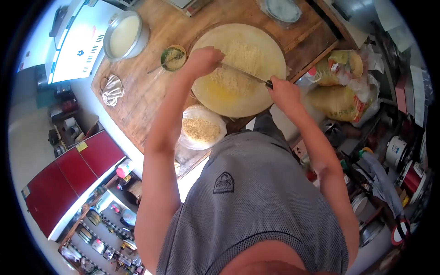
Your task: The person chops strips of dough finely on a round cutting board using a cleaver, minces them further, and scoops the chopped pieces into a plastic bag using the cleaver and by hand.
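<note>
A long knife (245, 72) lies across a large round board (208, 98) strewn with finely chopped pale food (245, 55). My right hand (285, 94) is wrapped round its dark handle at the board's right edge. Over the board's left part, my left hand (206, 60) is closed at the far end of the blade; its fingers are partly hidden. Chopped bits lie on both sides of the blade, and a yellow wet patch (223, 94) shows nearer to me. Left of the board stands a small bowl (173, 57) of greenish food with a spoon in it.
A plastic-lined container of yellowish crumbs (200, 128) sits by the board's near left edge. A metal pot (143, 39) of whitish contents, a cloth (112, 90) and a bagged round lid or dish (282, 9) are on the wooden table (137, 110). Yellow sacks (337, 103) stand to the right.
</note>
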Tool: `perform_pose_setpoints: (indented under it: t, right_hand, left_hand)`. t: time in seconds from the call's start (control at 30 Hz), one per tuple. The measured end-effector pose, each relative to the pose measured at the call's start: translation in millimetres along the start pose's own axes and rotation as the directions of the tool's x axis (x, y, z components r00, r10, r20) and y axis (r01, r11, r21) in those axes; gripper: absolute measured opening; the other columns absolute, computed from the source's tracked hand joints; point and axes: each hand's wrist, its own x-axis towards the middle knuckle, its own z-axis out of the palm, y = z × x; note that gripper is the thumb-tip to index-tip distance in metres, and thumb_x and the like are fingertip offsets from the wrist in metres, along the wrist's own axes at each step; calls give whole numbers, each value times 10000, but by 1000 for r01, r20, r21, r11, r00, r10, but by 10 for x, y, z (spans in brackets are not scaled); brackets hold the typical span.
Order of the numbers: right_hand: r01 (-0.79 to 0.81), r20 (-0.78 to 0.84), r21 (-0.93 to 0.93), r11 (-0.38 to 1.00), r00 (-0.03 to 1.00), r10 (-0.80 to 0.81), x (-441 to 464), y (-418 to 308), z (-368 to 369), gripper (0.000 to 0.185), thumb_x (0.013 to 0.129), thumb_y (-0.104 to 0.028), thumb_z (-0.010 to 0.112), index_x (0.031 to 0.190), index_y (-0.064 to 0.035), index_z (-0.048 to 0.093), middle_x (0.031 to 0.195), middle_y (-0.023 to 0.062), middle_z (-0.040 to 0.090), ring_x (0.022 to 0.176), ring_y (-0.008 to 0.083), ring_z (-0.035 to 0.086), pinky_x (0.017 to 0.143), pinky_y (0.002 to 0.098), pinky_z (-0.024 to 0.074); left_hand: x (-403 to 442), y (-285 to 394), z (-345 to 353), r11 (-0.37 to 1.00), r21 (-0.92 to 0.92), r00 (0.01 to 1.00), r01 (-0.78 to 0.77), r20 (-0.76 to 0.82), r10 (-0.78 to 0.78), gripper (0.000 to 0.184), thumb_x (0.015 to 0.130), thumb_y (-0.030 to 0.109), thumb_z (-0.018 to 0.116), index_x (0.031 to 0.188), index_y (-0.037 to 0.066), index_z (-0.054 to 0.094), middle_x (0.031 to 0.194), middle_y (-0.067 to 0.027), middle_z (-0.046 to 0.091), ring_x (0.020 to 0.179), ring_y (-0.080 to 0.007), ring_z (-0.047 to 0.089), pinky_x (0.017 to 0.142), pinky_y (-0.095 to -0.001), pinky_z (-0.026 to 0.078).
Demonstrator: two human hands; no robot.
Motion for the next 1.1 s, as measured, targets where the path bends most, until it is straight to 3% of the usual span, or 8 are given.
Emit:
perform_pose_setpoints:
  t: [0.3,0.37,0.47,0.7,0.77,0.93,1.0,1.1]
  right_hand:
    - [-49,-17,7,999,999,50,32,39,-34,193,921,-249,632,935,-58,602,833,196,707,818,422,697,700,545,536]
    - [-31,-27,-1,1000,999,31,-57,30,-163,197,922,-250,633,931,-56,600,832,198,706,817,426,695,698,548,533]
    - [-17,-39,-18,1000,999,16,32,85,19,207,926,-257,640,927,-55,598,825,202,705,813,435,692,695,554,526]
    - [-69,-40,-36,997,997,67,44,40,-198,231,924,-284,657,932,-58,607,802,210,701,805,444,690,699,560,525]
    - [-42,-29,-61,997,999,40,26,102,-68,233,927,-286,655,941,-57,611,814,213,703,812,445,690,701,561,524]
    - [-90,-70,-89,992,994,84,109,68,-215,249,933,-300,653,971,-55,623,844,213,710,837,448,691,705,566,522]
    - [-18,-31,-101,995,999,15,122,132,-70,258,930,-306,660,980,-55,628,850,209,714,841,446,693,704,570,522]
    - [-46,-19,-90,995,999,44,143,114,-137,270,929,-317,667,977,-54,625,854,209,714,844,441,695,707,566,524]
  left_hand:
    - [34,-36,60,999,9,998,52,22,-52,173,805,124,740,858,74,583,875,-73,627,954,-318,618,765,-457,525]
    - [46,39,-70,1000,-2,1000,18,-24,-18,84,845,152,700,898,109,652,900,-78,662,966,-319,645,794,-462,530]
    - [75,-15,103,997,49,998,51,43,-53,168,810,151,743,839,84,591,875,-54,639,949,-305,631,771,-458,531]
    - [172,45,10,998,37,998,54,-42,-53,144,821,170,730,822,94,608,881,-48,652,963,-300,641,776,-454,546]
    - [207,-66,180,996,87,999,27,41,-31,122,822,162,721,833,97,619,891,-43,659,969,-301,643,772,-457,547]
    - [271,2,121,990,120,997,72,-27,-69,107,823,157,714,844,99,627,895,-39,668,958,-305,652,771,-464,553]
    - [281,18,183,991,114,997,66,-50,-60,107,823,162,714,849,100,630,899,-39,672,954,-306,654,771,-467,555]
    - [345,-91,134,987,148,995,69,57,-78,89,823,152,706,837,106,631,871,-49,669,935,-305,660,763,-466,556]
